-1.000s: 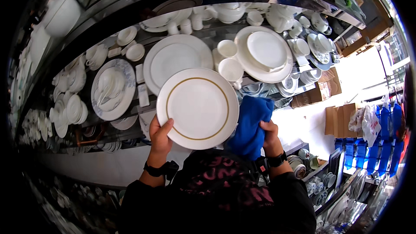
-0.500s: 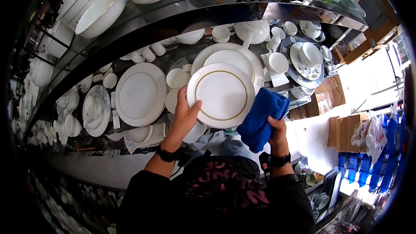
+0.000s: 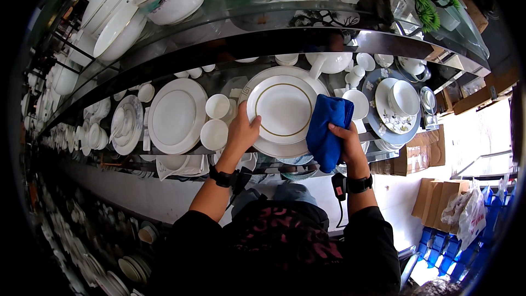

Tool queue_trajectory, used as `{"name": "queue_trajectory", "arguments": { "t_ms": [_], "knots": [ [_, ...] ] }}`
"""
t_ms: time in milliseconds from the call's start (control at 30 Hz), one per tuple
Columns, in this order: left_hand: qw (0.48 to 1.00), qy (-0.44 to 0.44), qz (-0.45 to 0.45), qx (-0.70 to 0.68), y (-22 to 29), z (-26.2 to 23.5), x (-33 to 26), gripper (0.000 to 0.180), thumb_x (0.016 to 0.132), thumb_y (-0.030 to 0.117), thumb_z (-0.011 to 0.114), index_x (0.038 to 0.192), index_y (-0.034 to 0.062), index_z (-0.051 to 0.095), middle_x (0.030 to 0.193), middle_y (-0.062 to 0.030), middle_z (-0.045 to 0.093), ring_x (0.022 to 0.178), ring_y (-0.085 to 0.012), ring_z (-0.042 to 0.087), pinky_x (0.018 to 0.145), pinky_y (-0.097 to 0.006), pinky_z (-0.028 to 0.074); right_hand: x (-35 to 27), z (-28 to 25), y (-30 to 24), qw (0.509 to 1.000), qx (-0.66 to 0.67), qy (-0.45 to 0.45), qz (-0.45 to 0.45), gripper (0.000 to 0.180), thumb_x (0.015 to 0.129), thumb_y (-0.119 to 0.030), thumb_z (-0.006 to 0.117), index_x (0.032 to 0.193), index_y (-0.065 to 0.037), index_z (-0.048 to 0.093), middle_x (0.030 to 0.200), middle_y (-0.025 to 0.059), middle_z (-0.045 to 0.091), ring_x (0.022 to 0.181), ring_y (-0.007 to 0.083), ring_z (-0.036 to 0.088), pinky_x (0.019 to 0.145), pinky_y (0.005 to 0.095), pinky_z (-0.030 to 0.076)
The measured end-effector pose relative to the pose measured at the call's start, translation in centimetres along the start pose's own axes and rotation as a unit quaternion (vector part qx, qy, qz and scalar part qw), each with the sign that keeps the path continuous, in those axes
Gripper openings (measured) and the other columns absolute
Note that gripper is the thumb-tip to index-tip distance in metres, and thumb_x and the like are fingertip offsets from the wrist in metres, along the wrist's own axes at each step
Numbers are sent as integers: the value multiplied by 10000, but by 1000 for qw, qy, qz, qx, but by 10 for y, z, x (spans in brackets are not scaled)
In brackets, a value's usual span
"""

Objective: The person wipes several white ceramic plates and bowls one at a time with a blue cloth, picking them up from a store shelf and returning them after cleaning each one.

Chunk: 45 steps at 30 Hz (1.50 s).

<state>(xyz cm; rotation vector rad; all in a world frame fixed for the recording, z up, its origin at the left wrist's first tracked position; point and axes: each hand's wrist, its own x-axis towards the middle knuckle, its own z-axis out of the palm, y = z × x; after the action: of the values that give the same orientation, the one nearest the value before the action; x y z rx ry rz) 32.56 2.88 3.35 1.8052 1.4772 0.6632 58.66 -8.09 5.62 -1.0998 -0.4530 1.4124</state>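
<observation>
A white plate with a gold ring (image 3: 284, 111) lies over a larger white plate with a patterned rim (image 3: 279, 149) on the glass shelf. My left hand (image 3: 244, 126) grips the ringed plate at its left edge, thumb on top and fingers beneath. In my right hand (image 3: 346, 141) is a folded blue cloth (image 3: 324, 131), which covers the plate's right edge. Whether the ringed plate rests fully on the larger one cannot be made out. Two white cups (image 3: 214, 135) stand just left of my left hand.
A white teapot (image 3: 329, 63) stands behind the plates. Floral plates with a white bowl (image 3: 404, 98) sit to the right, another large white plate (image 3: 176, 115) to the left. An upper glass shelf (image 3: 257, 16) carries tureens and an artificial bonsai (image 3: 424, 0). Cardboard boxes (image 3: 438, 203) stand at right.
The ringed plate has gone forward and down over the larger plate, still in my left hand. My right hand and the blue cloth have moved forward with it. The whole view has shifted.
</observation>
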Motion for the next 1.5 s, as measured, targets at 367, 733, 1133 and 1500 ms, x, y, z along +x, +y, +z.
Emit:
{"name": "queue_trajectory", "arguments": {
  "t_ms": [367, 733, 1133, 1500],
  "knots": [
    [992, -20, -4, 122, -2, 7, 7, 615, 868, 242, 593, 1344, -14, 298, 947, -295, 644, 857, -471, 622, 761, -521, 487, 7, 14, -12, 996, -85, 14, 5, 489, 816, -114, 662, 1246, 49, 496, 1102, 147, 623, 995, 270, 613, 900, 398, 485],
    [959, -218, 85, -160, 4, -105, -78, 529, 870, 224, 653, 1320, 23, 462, 726, -42, 614, 641, -191, 593, 605, -314, 475, -42, 17, -8, 994, -60, 56, -79, 582, 757, -98, 650, 1284, 57, 456, 1112, 162, 621, 990, 291, 626, 915, 407, 495],
    [985, 155, 4, 79, -237, -256, -28, 596, 742, 182, 753, 1264, 30, 507, 1065, -165, 557, 873, -272, 595, 765, -358, 496, -80, 265, 92, 983, 90, -152, 57, 617, 793, -65, 682, 1338, 40, 413, 1241, 175, 567, 1109, 293, 584, 967, 427, 474],
    [990, 43, -19, 133, -236, -280, 9, 603, 697, 219, 765, 1193, -9, 510, 1136, -216, 549, 1032, -379, 573, 863, -429, 489, 1, 369, 197, 998, -25, -6, 49, 426, 894, -148, 622, 1260, 12, 475, 1132, 155, 605, 1011, 292, 615, 903, 423, 505]
  ]
}}
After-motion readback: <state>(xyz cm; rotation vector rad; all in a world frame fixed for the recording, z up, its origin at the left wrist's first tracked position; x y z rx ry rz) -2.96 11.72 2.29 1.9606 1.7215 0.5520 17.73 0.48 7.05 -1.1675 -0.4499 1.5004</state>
